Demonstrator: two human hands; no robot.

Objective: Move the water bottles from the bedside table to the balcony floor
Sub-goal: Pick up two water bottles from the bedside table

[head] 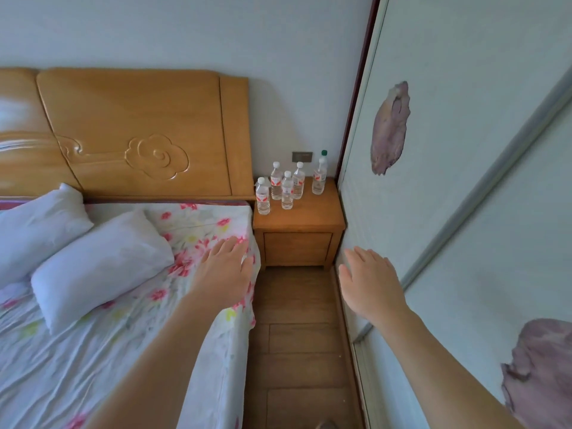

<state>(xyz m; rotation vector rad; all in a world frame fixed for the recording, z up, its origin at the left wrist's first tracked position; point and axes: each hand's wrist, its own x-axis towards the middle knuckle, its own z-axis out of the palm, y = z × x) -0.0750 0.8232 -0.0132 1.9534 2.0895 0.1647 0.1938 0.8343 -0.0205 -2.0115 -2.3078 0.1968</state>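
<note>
Wooden nightstand (305,216), clear bottles (287,191), perhaps six

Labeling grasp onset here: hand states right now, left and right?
Left hand: open, fingers straight, holding nothing.
Right hand: open, holding nothing.
The water bottles stand untouched on the bedside table.
</note>
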